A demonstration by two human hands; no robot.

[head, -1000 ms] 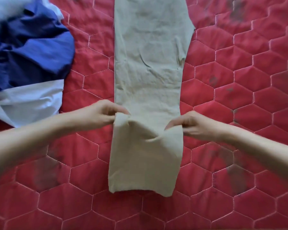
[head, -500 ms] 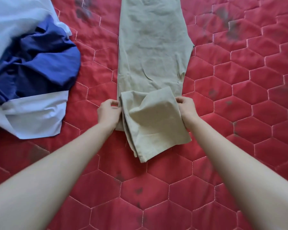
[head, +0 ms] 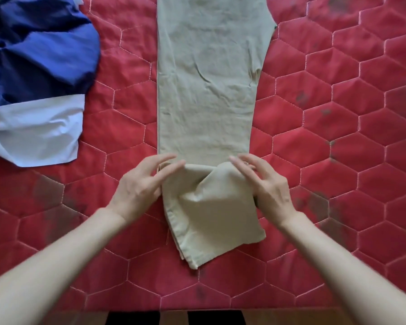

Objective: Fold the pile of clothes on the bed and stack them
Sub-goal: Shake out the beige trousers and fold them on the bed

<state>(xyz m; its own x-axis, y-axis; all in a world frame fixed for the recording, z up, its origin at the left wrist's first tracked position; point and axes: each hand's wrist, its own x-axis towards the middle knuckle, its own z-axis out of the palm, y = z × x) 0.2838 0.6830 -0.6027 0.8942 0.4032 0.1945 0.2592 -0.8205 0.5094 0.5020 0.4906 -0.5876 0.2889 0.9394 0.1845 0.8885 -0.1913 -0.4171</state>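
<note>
Head view: a red quilt (head: 338, 137) stitched in hexagons is seen to fill the frame. Beige trousers (head: 209, 90) are laid flat along its middle, running from 12 o'clock toward 6 o'clock. Their near end is turned back on itself into a rumpled fold (head: 216, 212), which lies askew, its lowest corner pointing to 6 o'clock. A pile (head: 33, 73) of blue and white cloth is set at 10 o'clock, well apart from the trousers. The left hand (head: 141, 186) is placed at the 9 o'clock edge of the fold, fingers straight and spread, fingertips touching the cloth. The right hand (head: 265, 186) is placed at the 3 o'clock edge, fingers likewise extended and resting on the fold. Nothing is gripped by either hand.
</note>
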